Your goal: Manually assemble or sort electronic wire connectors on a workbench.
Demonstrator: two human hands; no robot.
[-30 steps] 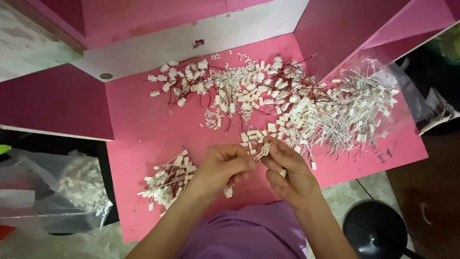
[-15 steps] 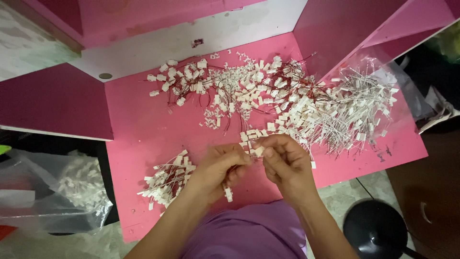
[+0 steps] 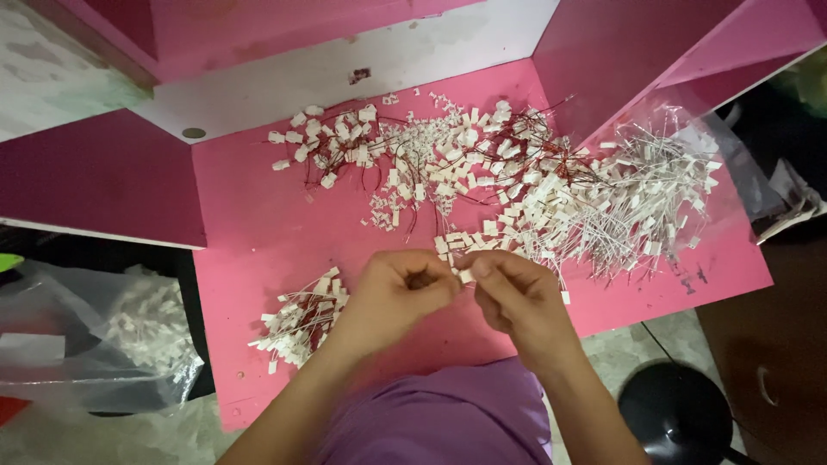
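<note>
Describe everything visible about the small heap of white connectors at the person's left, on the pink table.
The small heap is a loose bundle of little white, plastic-looking connector blocks, each on thin red wires. The pieces lie tangled and fanned out flat on the pink table, near its front left edge, apart from the big scatter farther back. It sits just left of the left hand; whether the forearm touches it is unclear.

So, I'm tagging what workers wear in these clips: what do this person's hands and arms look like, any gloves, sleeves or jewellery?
Both the left hand and the right hand are bare: no gloves, no rings or watch visible. Forearms are uncovered, no sleeves in view. Purple clothing shows below the arms.
</note>
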